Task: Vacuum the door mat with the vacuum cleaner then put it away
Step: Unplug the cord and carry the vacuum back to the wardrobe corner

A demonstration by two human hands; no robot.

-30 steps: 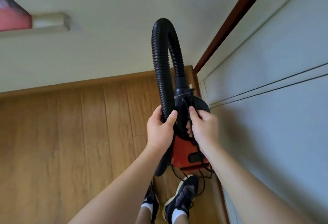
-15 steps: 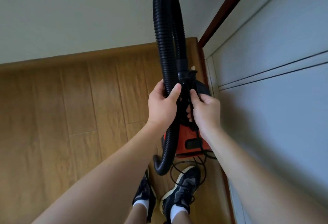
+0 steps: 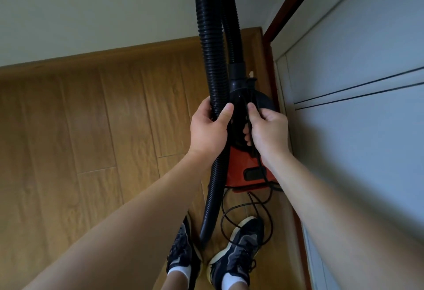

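Observation:
I hold a small red and black vacuum cleaner (image 3: 243, 168) up in front of me, close to the wall on the right. My left hand (image 3: 210, 129) grips its ribbed black hose (image 3: 210, 37), which loops up out of the top of the view and hangs down to my feet. My right hand (image 3: 268, 131) grips the vacuum's black handle together with the black power cord (image 3: 250, 211). The cord dangles in loops below the body, above my shoes. No door mat is in view.
Wooden plank floor (image 3: 91, 140) spreads out to the left, bounded by a cream wall with a wooden skirting. A pale panelled door or cupboard front (image 3: 355, 106) with a dark red-brown frame stands close on the right. My two dark shoes (image 3: 238, 250) stand below the vacuum.
The vacuum and both hands have risen in the view and come closer to the right-hand door. The hose loop now runs out of the top. Both grips are unchanged.

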